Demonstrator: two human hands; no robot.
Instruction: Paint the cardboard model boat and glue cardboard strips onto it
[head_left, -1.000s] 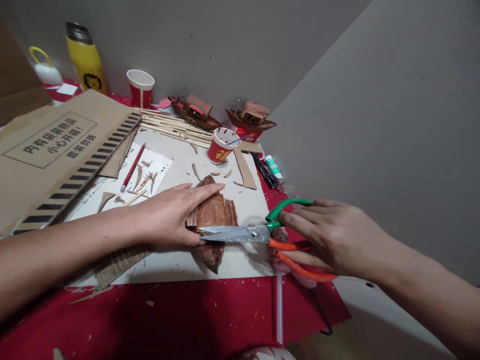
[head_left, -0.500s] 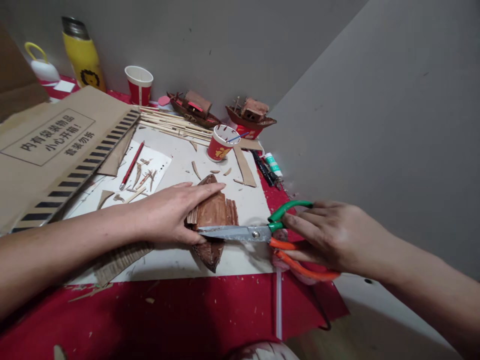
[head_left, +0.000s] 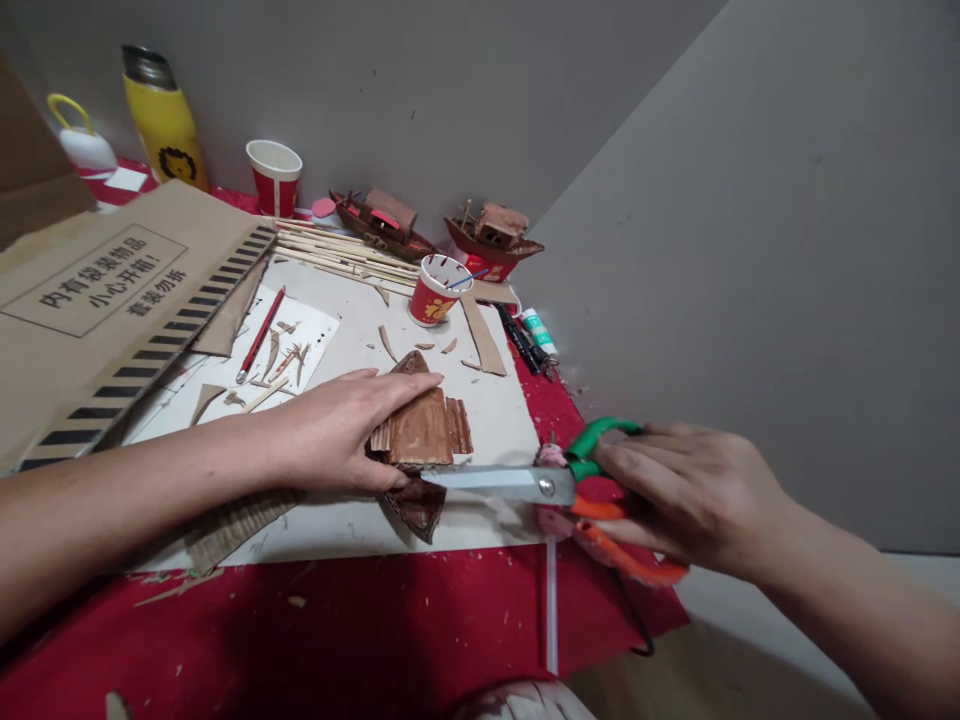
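Note:
A brown cardboard boat model (head_left: 421, 425) lies on the white board, its pointed ends toward the back and front. My left hand (head_left: 337, 430) grips its left side, thumb near the front part and index finger across the rear part. Corrugated brown strips stick out from both sides of its roof. My right hand (head_left: 697, 490) holds scissors (head_left: 499, 484) by their green and orange handles. The scissor blades point left, and their tips are over the front part of the boat, close to my left thumb.
A printed cardboard sheet (head_left: 112, 290) covers the left. Wooden sticks (head_left: 345, 250), a paper cup with a blue stick (head_left: 435, 300), another cup (head_left: 275, 185) and two finished-looking boats (head_left: 386, 220) stand behind. A red pencil (head_left: 261, 335) and cardboard scraps lie left; markers (head_left: 525, 340) lie right.
My right hand and the scissors have moved right and slightly down, drawing the blade tips back from my left thumb. My left hand stays on the boat.

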